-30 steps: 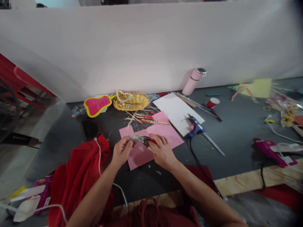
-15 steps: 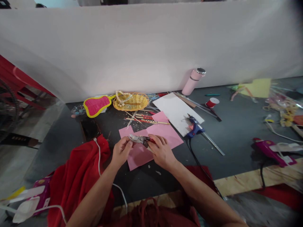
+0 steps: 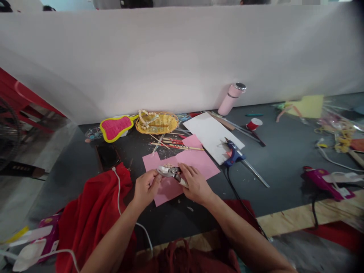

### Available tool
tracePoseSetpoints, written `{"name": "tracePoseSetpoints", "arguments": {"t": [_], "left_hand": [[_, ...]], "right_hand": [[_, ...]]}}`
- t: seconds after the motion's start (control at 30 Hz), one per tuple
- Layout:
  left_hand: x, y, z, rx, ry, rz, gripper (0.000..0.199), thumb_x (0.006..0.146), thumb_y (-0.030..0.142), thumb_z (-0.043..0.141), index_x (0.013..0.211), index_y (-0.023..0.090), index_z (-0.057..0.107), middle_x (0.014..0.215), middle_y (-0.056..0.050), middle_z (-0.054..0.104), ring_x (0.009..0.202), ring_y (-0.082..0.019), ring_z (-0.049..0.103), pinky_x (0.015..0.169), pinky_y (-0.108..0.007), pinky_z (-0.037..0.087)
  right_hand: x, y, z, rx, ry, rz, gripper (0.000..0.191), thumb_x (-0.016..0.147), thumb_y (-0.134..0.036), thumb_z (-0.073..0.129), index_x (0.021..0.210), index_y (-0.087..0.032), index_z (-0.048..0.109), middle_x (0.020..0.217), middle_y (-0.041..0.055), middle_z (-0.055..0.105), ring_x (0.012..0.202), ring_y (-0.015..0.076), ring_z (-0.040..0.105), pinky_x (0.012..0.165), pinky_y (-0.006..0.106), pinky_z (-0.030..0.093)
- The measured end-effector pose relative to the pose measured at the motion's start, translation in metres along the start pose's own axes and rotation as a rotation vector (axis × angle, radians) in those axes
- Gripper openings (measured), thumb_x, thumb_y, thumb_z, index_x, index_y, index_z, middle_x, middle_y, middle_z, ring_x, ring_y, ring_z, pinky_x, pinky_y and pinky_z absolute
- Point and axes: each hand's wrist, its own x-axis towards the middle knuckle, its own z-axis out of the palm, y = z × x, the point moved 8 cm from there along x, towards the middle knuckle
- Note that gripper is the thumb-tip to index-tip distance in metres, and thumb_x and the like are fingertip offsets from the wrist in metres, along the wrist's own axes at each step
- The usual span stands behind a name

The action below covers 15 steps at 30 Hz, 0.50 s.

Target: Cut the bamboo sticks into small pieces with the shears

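My right hand (image 3: 198, 185) is wrapped round the handles of pruning shears (image 3: 172, 173), whose blades point left. At the blade tips, my left hand (image 3: 145, 186) is closed in a pinch; whatever lies between its fingertips is too small to name. Both hands are over pink paper (image 3: 203, 162), where small pale pieces (image 3: 170, 165) lie just behind the blades. Beyond the paper are several thin wooden sticks (image 3: 187, 147) with red patterned ends, lying among scattered crumbs.
A blue glue gun (image 3: 233, 154) rests partly on a white board (image 3: 205, 131). Behind stand a yellow wicker basket (image 3: 167, 123) and a pink bottle (image 3: 229, 99). Left are a pink-and-yellow paddle shape (image 3: 116, 128), a phone (image 3: 108, 156) and red cloth (image 3: 91, 208). A red spool (image 3: 254, 124) sits right.
The shears' handles have swung toward me and their pale lower grip shows more. My left fingers have shifted slightly right along the blades, and the pale pieces are more visible.
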Motion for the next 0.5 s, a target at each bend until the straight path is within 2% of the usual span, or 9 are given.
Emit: {"name": "tracePoseSetpoints", "arguments": {"t": [0.1, 0.2, 0.37, 0.5], "left_hand": [[-0.002, 0.017, -0.004, 0.089, 0.019, 0.093, 0.017, 0.086, 0.023, 0.050, 0.073, 0.018, 0.059, 0.066, -0.002, 0.064, 0.062, -0.014, 0.061, 0.061, -0.022, 0.044], [-0.002, 0.025, -0.006, 0.103, 0.026, 0.116, 0.018, 0.086, 0.023, 0.050, 0.072, 0.018, 0.059, 0.066, -0.002, 0.065, 0.062, -0.014, 0.061, 0.060, -0.022, 0.044], [-0.003, 0.025, -0.006, 0.082, 0.033, 0.071, 0.019, 0.087, 0.025, 0.048, 0.073, 0.019, 0.060, 0.068, -0.003, 0.067, 0.065, -0.015, 0.062, 0.063, -0.023, 0.045], [-0.003, 0.021, -0.004, 0.045, 0.016, 0.036, 0.021, 0.089, 0.027, 0.047, 0.075, 0.019, 0.061, 0.068, -0.003, 0.066, 0.067, -0.016, 0.062, 0.065, -0.024, 0.046]], "right_hand": [[0.000, 0.000, 0.002, -0.008, -0.045, 0.019, 0.060, 0.082, -0.017, 0.048, 0.139, -0.012, 0.028, 0.120, 0.0174, 0.054, 0.108, 0.0295, 0.050, 0.091, 0.050, 0.042], [-0.001, -0.002, 0.001, -0.024, -0.053, 0.036, 0.057, 0.082, -0.016, 0.047, 0.137, -0.012, 0.031, 0.114, 0.0162, 0.056, 0.104, 0.0286, 0.051, 0.088, 0.047, 0.044], [-0.001, -0.004, -0.001, -0.035, -0.064, 0.076, 0.049, 0.085, -0.015, 0.043, 0.134, -0.012, 0.036, 0.107, 0.0135, 0.058, 0.096, 0.0253, 0.054, 0.085, 0.042, 0.045], [0.000, -0.004, 0.000, -0.047, -0.094, 0.103, 0.050, 0.082, -0.012, 0.043, 0.132, -0.012, 0.038, 0.106, 0.0134, 0.058, 0.094, 0.0247, 0.055, 0.084, 0.040, 0.046]]}}
